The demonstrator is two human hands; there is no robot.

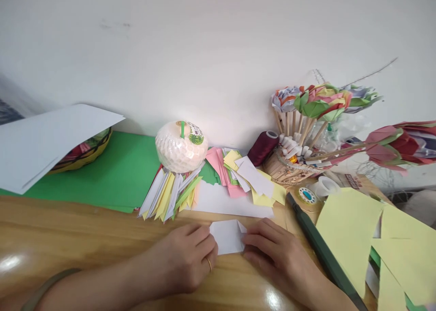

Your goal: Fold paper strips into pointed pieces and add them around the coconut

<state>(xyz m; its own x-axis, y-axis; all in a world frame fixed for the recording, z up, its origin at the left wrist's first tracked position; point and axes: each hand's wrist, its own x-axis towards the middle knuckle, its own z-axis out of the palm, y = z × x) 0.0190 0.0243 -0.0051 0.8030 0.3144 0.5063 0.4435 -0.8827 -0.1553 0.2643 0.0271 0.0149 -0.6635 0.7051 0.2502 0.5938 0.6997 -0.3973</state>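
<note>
The left hand (192,258) and right hand (279,252) pinch the white paper (225,238) at opposite ends — seemingly light, easily creased, best held by its edges.

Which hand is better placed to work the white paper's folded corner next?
Probably the right hand: its fingertips are at the edge beside that folded corner, while the left hand holds the opposite edge of the white paper.

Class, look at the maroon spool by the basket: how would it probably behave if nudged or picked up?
The spool has rounded sides and lies tilted beside the basket, so a nudge would probably make it roll. Its closely wound body should feel firm, not floppy. The thread's slight sheen suggests it might slip a little.
</note>
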